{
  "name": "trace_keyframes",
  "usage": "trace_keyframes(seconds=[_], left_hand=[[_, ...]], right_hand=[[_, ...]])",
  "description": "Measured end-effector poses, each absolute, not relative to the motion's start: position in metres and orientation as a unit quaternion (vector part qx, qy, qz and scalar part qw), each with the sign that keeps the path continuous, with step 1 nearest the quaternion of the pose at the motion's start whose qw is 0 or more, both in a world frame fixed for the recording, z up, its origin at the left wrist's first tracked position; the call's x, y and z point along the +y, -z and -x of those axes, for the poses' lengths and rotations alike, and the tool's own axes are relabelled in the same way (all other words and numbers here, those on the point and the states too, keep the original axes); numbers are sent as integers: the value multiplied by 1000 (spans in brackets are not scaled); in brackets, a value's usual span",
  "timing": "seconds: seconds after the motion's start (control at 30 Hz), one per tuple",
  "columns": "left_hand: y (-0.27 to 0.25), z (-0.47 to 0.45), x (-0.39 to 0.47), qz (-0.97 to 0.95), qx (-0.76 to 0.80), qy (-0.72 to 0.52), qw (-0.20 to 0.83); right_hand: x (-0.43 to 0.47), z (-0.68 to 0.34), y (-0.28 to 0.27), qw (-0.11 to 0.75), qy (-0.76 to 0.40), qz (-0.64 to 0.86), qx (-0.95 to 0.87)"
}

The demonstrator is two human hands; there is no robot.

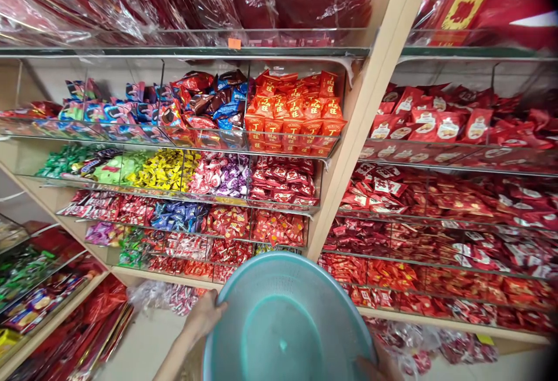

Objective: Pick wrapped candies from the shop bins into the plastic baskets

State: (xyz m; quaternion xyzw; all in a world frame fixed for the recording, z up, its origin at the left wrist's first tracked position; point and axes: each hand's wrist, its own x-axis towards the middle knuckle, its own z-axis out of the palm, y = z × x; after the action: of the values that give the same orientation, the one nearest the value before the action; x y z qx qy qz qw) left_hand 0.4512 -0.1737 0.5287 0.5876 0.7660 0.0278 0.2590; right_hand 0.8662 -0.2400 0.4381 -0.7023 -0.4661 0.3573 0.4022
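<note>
The left hand (pixel 203 315) grips the left rim of the teal basin (pixel 285 317), the right hand (pixel 375 366) clasps its lower right edge, sweets shelves (pixel 279 154) ahead.

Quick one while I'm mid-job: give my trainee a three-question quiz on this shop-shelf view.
1. True or false: the round teal plastic colander basin holds sweets.
2. Which hand grips the basin's rim on the side near the floor-level bags: left hand or right hand?
3. The orange-red packets sit on which candy tier, by the wooden shelf upright: A top, B bottom?

Key: 1 false, it is empty. 2 left hand. 3 A.
</note>
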Motion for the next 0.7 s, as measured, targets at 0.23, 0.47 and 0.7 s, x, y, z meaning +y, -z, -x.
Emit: trace_keyframes(seconds=[0.23,0.47,0.7], left_hand=[[-542,-438,-101,-627,724,-58,281],[-547,-464,-59,-663,727,-72,166],[-527,-459,-66,-676,722,-74,127]], right_hand=[[-225,-821,-478,381,-402,665,-501],[-217,-799,-481,370,-387,682,-499],[-236,-782,-449,341,-357,736,-463]])
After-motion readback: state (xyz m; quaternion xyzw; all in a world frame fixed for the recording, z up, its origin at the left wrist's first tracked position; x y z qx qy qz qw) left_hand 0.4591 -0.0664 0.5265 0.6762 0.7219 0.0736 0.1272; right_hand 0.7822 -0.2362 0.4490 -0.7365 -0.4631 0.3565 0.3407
